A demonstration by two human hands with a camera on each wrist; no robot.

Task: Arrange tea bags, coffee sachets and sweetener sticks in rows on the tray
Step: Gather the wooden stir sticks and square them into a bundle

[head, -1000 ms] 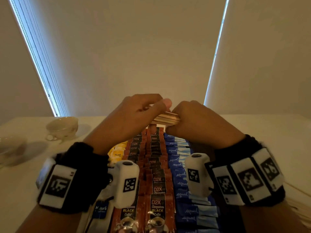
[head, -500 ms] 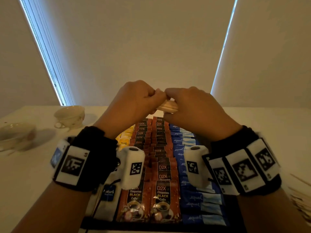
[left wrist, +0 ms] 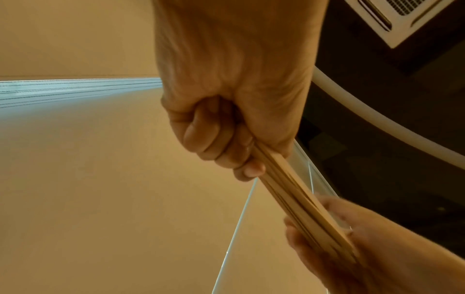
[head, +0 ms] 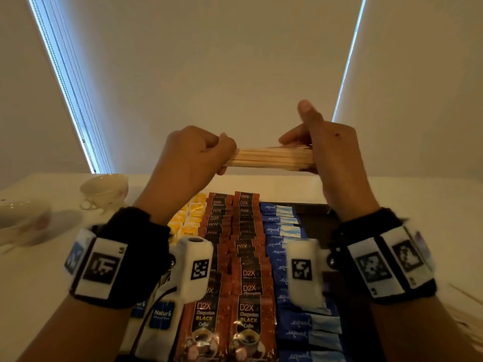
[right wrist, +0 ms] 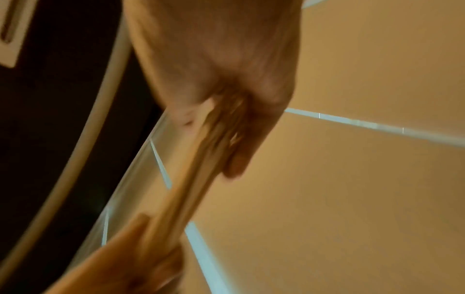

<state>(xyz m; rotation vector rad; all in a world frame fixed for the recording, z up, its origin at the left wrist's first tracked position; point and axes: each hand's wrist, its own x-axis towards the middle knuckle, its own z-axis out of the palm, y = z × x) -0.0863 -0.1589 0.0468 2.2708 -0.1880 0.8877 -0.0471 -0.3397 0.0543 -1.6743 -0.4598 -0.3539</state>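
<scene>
Pale window blinds (head: 209,74) with two bright slits of daylight fill the background above a white table (head: 39,296). Held up in front of them, level and well above the tray (head: 321,218), is a bundle of thin wooden sticks (head: 271,161), light tan, flat and narrow, stacked tightly side by side with their ends roughly even. The left hand (head: 193,158) has its fingers curled round the bundle's left end, thumb on top; the left wrist view shows the fingers (left wrist: 226,143) wrapped tight with the sticks coming out past them. The right hand (head: 329,155) takes the right end, thumb beneath and fingers over the top, with one finger raised straight; its wrist view is blurred.

Below the hands, the dark tray holds rows running away from the person: yellow tea bags (head: 190,218) at the left, two columns of brown D2X black coffee sachets (head: 248,283) in the middle, and blue equal sweetener sticks (head: 282,223) to the right. White Nature's packets (head: 162,314) lie at the near left. A teacup (head: 104,189) stands on the table to the left, and more wooden sticks (head: 465,309) lie blurred at the right edge.
</scene>
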